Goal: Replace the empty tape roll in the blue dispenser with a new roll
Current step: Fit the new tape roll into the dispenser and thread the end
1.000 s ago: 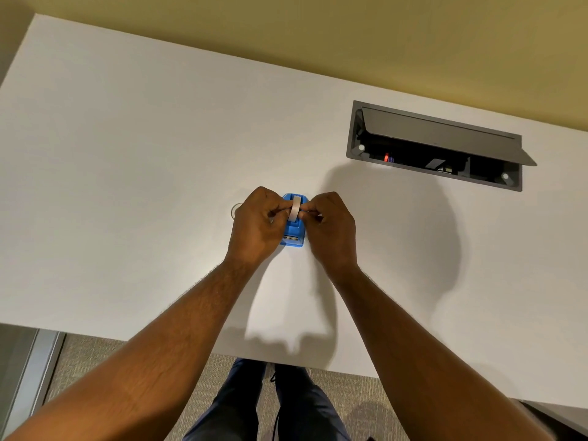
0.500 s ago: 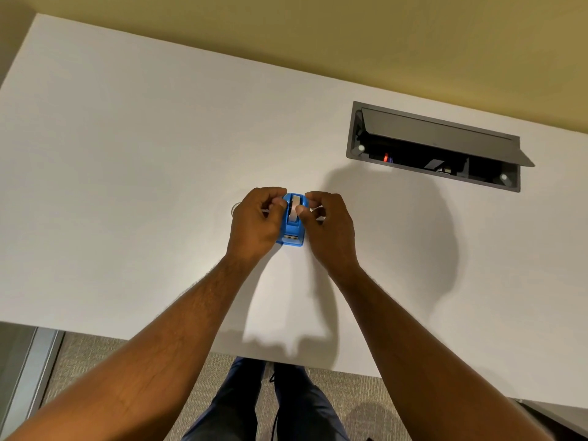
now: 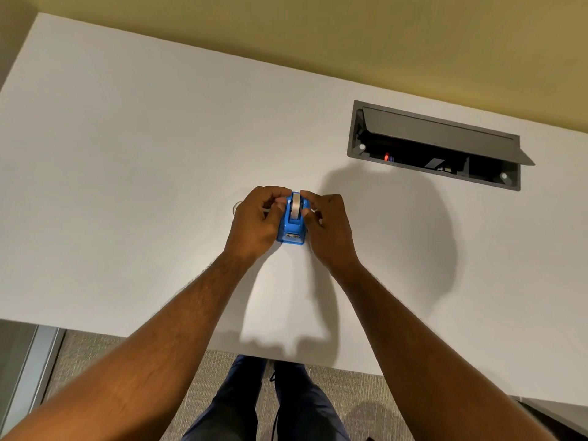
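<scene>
The small blue dispenser (image 3: 291,232) stands on the white table (image 3: 127,154), its cutter end toward me. A pale tape roll (image 3: 296,207) sits edge-up in the dispenser's top slot. My left hand (image 3: 254,222) pinches the roll's left side with thumb and fingertips, wrapping the dispenser's left flank. My right hand (image 3: 327,226) does the same from the right, fingertips on the roll. A faint clear ring (image 3: 237,207), maybe an empty core, peeks out on the table just left of my left hand; most of it is hidden.
An open grey cable box (image 3: 436,148) with a raised lid is sunk into the table at the far right. The table's near edge runs just in front of my legs, with carpet below. A yellow wall stands behind the table.
The roll, held above the dispenser a second ago, has come down into the slot. Both hands have lowered with it and stay on its sides.
</scene>
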The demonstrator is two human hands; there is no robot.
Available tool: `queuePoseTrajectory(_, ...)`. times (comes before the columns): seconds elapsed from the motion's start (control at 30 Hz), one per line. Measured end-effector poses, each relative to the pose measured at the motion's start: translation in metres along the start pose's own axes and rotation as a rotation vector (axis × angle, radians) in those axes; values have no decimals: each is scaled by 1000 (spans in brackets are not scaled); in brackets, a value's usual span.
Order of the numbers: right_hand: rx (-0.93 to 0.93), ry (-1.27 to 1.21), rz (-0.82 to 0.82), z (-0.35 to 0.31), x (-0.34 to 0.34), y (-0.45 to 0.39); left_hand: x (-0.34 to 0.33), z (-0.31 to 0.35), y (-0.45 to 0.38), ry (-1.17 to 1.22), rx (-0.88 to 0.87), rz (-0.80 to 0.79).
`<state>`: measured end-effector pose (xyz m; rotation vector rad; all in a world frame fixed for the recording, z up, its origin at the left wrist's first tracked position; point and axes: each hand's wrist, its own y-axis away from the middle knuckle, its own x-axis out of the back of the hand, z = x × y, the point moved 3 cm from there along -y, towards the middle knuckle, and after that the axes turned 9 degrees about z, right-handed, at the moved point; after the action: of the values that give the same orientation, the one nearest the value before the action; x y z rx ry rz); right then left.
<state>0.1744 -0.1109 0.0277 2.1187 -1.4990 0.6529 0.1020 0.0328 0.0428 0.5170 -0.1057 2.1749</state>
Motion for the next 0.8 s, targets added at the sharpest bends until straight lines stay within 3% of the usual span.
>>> queuePoseTrajectory(0.23, 46, -19, 0, -6, 6, 1, -2, 0, 3, -85, -128, -50)
queuePoseTrajectory(0.8, 72, 62, -51, 2, 1, -2, -7, -8, -4, -68, -158, -42)
